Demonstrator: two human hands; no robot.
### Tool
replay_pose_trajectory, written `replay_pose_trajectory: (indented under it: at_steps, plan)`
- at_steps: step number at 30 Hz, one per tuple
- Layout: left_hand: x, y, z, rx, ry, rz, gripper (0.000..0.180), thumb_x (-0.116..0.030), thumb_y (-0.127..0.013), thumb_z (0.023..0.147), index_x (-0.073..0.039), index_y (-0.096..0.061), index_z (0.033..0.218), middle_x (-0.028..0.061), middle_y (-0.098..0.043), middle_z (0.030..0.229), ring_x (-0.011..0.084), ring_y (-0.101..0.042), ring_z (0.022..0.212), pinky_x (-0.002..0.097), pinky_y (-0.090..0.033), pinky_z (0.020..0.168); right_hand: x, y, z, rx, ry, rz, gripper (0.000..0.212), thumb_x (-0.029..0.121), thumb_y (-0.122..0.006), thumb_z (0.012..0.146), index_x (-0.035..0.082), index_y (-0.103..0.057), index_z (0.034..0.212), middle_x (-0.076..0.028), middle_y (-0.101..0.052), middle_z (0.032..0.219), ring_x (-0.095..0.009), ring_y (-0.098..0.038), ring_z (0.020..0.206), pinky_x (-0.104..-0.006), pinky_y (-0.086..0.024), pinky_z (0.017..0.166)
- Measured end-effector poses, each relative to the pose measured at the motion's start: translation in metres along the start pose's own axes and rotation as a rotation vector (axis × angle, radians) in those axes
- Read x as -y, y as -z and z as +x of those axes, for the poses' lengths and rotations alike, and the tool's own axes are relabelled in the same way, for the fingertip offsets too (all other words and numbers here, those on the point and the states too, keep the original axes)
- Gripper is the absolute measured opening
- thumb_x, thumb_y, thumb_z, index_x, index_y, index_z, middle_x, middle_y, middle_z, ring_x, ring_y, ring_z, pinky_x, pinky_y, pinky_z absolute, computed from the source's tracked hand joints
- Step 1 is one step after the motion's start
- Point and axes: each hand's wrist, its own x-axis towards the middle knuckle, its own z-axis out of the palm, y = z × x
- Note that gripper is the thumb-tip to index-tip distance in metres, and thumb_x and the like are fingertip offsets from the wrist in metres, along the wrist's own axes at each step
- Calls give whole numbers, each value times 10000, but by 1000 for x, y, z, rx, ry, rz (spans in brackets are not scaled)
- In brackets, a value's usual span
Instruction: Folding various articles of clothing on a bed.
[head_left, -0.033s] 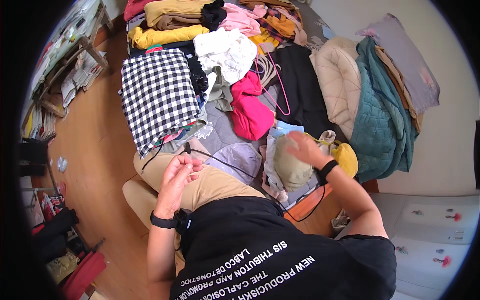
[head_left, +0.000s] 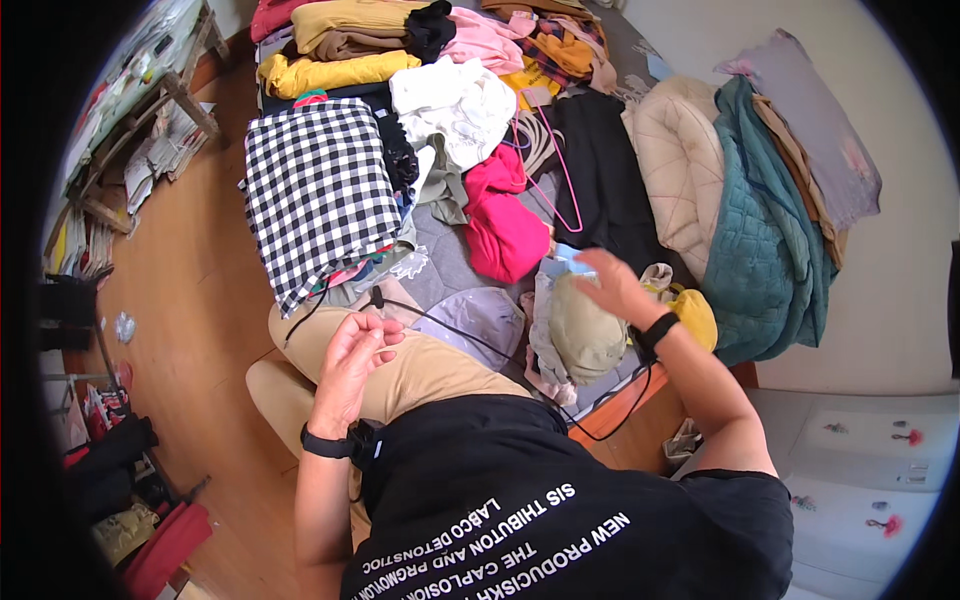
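Observation:
My right hand (head_left: 615, 292) reaches over a pale green, rounded cloth item (head_left: 588, 335), perhaps a cap. Its fingers are stretched out and apart, close to the item's far edge and a light blue cloth (head_left: 562, 262). Whether the fingertips touch either one, I cannot tell. Over my tan-trousered thigh (head_left: 425, 365) hovers my left hand (head_left: 358, 352), fingers loosely curled and apart, with nothing visible in them. A pale lilac, shiny cloth (head_left: 475, 318) lies between the hands, and a black cord (head_left: 450, 330) runs across it. Beside my right wrist is a yellow cloth item (head_left: 695, 312).
On the bed lie a checked folded cloth (head_left: 320, 190), a white garment (head_left: 455, 110), a bright pink garment (head_left: 502, 225), a pink hanger (head_left: 572, 185) and black trousers (head_left: 605, 170). Quilts (head_left: 765, 235) are heaped at right. A white cabinet (head_left: 850, 470) stands at lower right.
My right hand has shifted slightly away from me across the pale green item, uncovering more of it. My left hand has barely moved.

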Motion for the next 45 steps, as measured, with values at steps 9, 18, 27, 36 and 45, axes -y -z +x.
replay_pose_trajectory:
  at_steps: [9, 18, 27, 36, 45]
  plan:
    - [-4, -1, -7, -61, -19, -23, 89, -181, -542, 1025, -104, -555, 1067, 81, -654, 1169, 159, -620, 1076, 307, -470, 904, 14, -68, 124, 122, -140, -326, 994, 554, -819, 684, -55, -409, 1355, -325, -639, 1124, -458, -630, 1073, -471, -504, 948]
    - [-21, 1, -24, -99, -85, 82, 83, -159, -529, 1033, -95, -559, 1077, 70, -657, 1164, 151, -616, 1074, 301, -472, 903, 94, 39, 104, 125, -450, 925, 306, 141, -669, 834, -55, -685, 1068, -54, -721, 952, -116, -674, 843, -275, -534, 763]
    - [-48, -36, -18, 15, -576, 570, 1109, -175, -902, 684, -119, -197, 1539, 117, -341, 1516, 313, -342, 1428, 445, -340, 1120, 214, 150, 73, 182, 2, 1437, 362, 104, -663, 825, -66, -662, 1143, -101, -718, 1047, -138, -690, 898, -262, -538, 847]
    - [-31, 50, -90, -167, -538, 259, 571, -353, -506, 1035, -62, -351, 1501, 134, -389, 1518, 316, -383, 1406, 496, -336, 1160, 379, 124, 135, 893, 242, 1865, 177, 135, -636, 946, 4, -690, 1051, -63, -740, 948, -120, -709, 744, -211, -570, 646]
    - [-55, 119, -288, -776, -843, -183, 499, -317, -468, 1061, -6, -410, 1448, 156, -471, 1468, 297, -496, 1333, 459, -424, 1121, 420, -31, 179, 621, 420, 1295, 416, 125, -764, 875, -27, -596, 1224, -79, -694, 1079, -131, -672, 953, -268, -550, 845]
